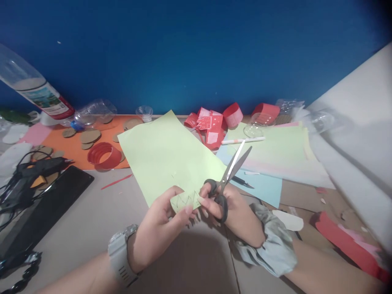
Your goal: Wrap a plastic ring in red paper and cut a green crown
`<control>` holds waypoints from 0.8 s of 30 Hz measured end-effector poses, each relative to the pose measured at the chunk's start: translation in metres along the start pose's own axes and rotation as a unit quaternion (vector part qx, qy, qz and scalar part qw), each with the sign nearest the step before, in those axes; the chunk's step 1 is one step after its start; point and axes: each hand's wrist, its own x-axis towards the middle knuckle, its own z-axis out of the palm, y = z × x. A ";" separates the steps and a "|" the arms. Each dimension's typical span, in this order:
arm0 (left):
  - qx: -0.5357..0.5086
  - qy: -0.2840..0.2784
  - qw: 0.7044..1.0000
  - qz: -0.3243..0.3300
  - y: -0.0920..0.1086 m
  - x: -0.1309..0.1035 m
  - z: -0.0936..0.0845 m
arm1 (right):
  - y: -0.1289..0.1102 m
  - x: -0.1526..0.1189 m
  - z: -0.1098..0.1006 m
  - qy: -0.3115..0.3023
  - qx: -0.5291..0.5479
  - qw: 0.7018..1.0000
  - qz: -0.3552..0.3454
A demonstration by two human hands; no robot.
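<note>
My left hand [163, 226] pinches a small light green paper piece [183, 201] marked with a drawn zigzag line. Scissors [228, 173] with dark handles hang on the fingers of my right hand [226, 204], their slightly parted blades pointing up and away. Fingertips of the right hand also meet the right end of the green piece. Just beyond both hands lies a large light green sheet [165, 151]. A black pen or craft knife [243, 182] rests on light blue paper [269, 190] behind the scissors.
Red paper pieces [214, 130] and a white marker [245, 140] lie near the blue wall [183, 53]. At left are a plastic bottle [45, 96], a red ring [104, 156], cardboard discs [91, 136], a glue gun [39, 169] and a black phone-like slab [61, 196].
</note>
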 end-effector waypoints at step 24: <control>-0.116 0.083 0.986 0.081 -0.005 -0.004 -0.001 | -0.008 -0.005 -0.009 -0.313 0.000 0.945 0.097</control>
